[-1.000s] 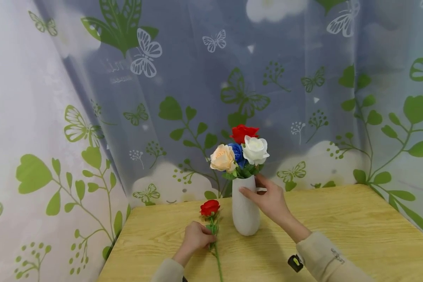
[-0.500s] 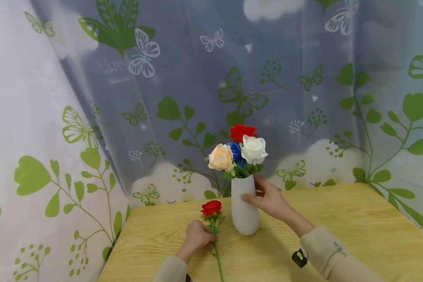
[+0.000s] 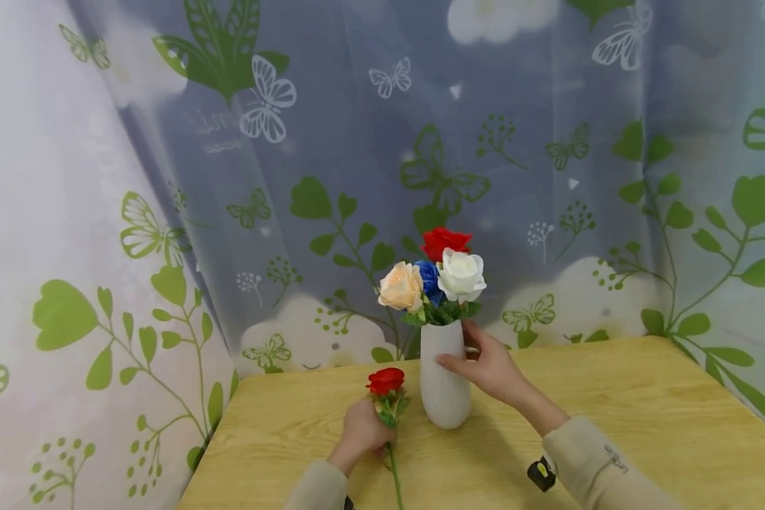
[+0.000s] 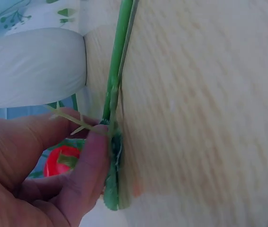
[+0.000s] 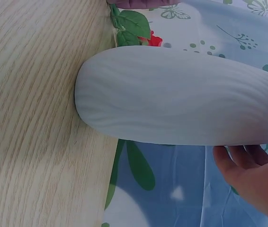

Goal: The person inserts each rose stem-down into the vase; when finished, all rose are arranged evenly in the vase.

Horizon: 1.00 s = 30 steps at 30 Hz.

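My left hand (image 3: 365, 431) pinches the green stem of a red rose (image 3: 385, 380) just below its leaves. In the left wrist view, thumb and fingers meet at the stem (image 4: 120, 52), which runs close along the wooden tabletop. A white ribbed vase (image 3: 443, 389) stands upright to the right of that rose. My right hand (image 3: 497, 365) grips the vase near its top, thumb in front and fingers around the far side. From the vase's mouth rise a peach rose (image 3: 401, 287), a blue rose (image 3: 428, 281), a white rose (image 3: 462, 275) and another red rose (image 3: 446, 243).
Both hands work above a light wooden table (image 3: 612, 411). Behind it and at the left hangs a curtain (image 3: 331, 127) printed with butterflies and leaves. A small black device (image 3: 541, 474) is at the right sleeve (image 3: 602, 460).
My left hand has shifted slightly right with the red rose, whose head and leaves now show at a different angle. The right hand keeps its hold on the vase, which stays in place.
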Each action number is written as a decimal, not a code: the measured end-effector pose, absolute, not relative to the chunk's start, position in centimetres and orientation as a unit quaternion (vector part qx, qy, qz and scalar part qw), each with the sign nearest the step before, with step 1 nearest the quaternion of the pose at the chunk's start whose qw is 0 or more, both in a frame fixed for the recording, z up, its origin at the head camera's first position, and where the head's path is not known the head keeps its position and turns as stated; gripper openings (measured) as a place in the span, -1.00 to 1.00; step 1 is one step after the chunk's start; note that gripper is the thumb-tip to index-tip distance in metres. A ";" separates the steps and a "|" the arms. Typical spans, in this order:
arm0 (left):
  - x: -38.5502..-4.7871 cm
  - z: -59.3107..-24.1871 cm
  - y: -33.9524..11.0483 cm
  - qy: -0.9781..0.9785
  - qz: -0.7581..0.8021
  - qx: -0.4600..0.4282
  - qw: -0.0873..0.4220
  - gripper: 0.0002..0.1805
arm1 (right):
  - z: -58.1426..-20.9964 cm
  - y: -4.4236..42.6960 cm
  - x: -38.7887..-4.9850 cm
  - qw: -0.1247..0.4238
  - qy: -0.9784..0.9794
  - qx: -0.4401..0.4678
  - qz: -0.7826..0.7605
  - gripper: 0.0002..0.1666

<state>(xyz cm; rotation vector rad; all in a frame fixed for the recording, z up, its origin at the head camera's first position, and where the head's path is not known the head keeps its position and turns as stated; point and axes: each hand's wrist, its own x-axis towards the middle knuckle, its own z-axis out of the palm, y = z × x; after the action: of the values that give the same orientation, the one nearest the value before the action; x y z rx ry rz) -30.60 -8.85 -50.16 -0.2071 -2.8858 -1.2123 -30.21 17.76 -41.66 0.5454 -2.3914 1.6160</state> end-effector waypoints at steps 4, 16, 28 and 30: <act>-30.2 -50.7 -8.9 -0.911 -0.410 -0.050 -0.004 -0.80 | -41.9 17.7 -30.2 0.102 -0.813 0.183 0.544 -0.11; -31.1 -50.8 -10.6 -0.836 -0.543 -0.035 -0.075 -0.89 | -41.6 17.8 -30.2 0.112 -0.806 0.189 0.550 -0.15; -31.3 -49.5 -11.6 -0.756 -0.639 -0.092 -0.107 -0.41 | -41.7 17.9 -30.3 0.105 -0.805 0.190 0.552 -0.14; -31.2 -49.1 -11.7 -0.746 -0.650 -0.102 -0.106 -0.41 | -41.8 17.9 -30.3 0.103 -0.805 0.190 0.553 -0.13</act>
<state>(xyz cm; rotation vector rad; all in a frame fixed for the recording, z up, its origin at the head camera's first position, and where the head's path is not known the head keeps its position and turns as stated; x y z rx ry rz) -31.15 -11.70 -49.06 -0.3428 -2.5163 -2.1910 -30.30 17.88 -41.77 0.5592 -2.3755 1.6306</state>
